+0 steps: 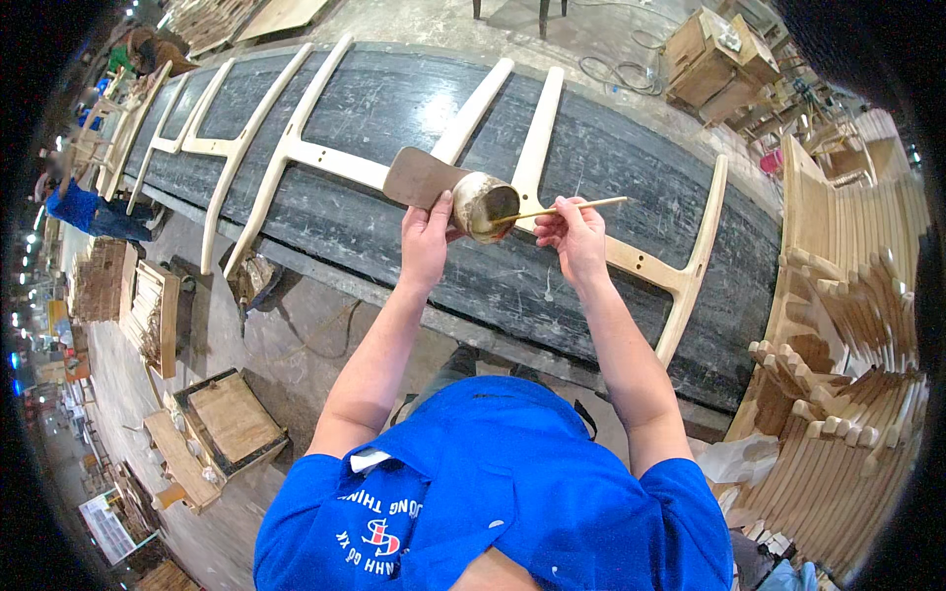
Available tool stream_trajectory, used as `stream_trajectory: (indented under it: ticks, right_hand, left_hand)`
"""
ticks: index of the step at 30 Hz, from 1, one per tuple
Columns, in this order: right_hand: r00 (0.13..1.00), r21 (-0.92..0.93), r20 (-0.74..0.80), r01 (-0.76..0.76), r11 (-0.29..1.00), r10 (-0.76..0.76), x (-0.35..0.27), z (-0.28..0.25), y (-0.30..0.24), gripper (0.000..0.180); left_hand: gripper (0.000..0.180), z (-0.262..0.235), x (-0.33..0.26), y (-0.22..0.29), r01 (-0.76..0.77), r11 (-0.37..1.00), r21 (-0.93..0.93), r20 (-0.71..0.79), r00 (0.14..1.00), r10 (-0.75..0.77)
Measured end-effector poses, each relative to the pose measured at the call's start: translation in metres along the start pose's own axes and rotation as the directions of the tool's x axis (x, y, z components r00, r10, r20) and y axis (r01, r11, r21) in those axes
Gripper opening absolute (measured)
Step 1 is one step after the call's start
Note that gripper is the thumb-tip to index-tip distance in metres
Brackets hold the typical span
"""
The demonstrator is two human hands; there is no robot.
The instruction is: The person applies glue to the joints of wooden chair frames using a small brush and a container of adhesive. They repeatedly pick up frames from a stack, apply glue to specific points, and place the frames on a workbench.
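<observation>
My left hand [426,239] grips a small round glue-stained pot [483,205], tilted toward me, together with a flat brown piece of board [419,175] behind it. My right hand [572,231] pinches a thin wooden stick [567,209] whose tip reaches into the pot's mouth. Both hands hover above a pale wooden chair frame [522,163] lying flat on the dark workbench [394,108]. The frame has long curved rails and cross pieces with small drilled holes.
More pale frames [241,128] lie along the bench to the left. Stacks of curved wooden parts [847,325] fill the right side. Wooden crates [222,424] and bundles stand on the floor at left. Other people [84,207] work at the far left.
</observation>
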State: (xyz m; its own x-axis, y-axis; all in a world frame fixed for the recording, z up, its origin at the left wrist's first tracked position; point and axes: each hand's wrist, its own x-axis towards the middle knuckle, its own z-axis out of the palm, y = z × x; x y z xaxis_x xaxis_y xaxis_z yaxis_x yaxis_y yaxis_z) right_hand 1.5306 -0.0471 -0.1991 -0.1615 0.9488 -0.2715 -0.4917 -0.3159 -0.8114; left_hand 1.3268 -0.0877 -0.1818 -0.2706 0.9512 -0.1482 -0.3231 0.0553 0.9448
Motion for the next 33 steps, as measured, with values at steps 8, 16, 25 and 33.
stream_trajectory:
  ticks: [8,16,25,33]
  right_hand:
    - [0.980,0.049,0.164,0.106,0.993,-0.113,0.006,-0.010,-0.007,0.008]
    - [0.941,0.202,-0.268,-0.152,0.968,0.204,0.019,-0.030,0.037,0.018]
    - [0.970,-0.369,0.035,0.236,0.899,-0.240,0.048,-0.032,-0.002,0.012]
    - [0.885,-0.841,0.421,0.463,0.280,-0.199,0.066,-0.016,0.011,0.015]
  left_hand:
    - [0.025,-0.017,0.020,-0.033,0.190,0.931,-0.311,0.004,0.980,-0.199]
    - [0.028,0.008,0.031,-0.065,0.279,0.896,-0.345,0.046,0.959,-0.281]
    - [0.030,-0.023,0.035,-0.108,0.280,0.867,-0.411,-0.083,0.936,-0.342]
    - [0.031,-0.097,-0.009,-0.118,0.226,0.846,-0.484,-0.136,0.935,-0.328]
